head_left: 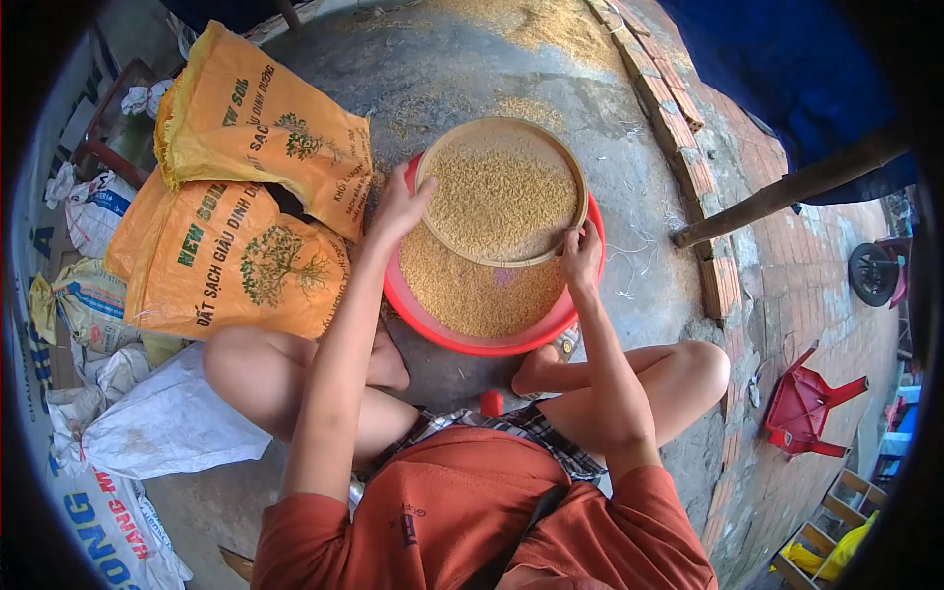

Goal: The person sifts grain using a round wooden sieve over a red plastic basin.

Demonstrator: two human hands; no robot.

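A round shallow sieve (pixel 503 187) with a pale rim holds a layer of yellow-brown grain. My left hand (pixel 397 205) grips its left rim, and my right hand (pixel 582 252) has its fingers closed on the lower right rim. Beneath the sieve is a wide red basin (pixel 433 328), which contains more grain (pixel 482 297). The sieve covers the far part of the basin. The basin rests on the grey floor in front of my crossed legs.
Orange sacks (pixel 261 261) stand left of the basin, with white sacks (pixel 172 418) nearer me. Grain (pixel 551 29) is scattered on the far floor. Rightward are a brick edge (pixel 696 172), a wooden pole (pixel 787 192) and an overturned red stool (pixel 808 403).
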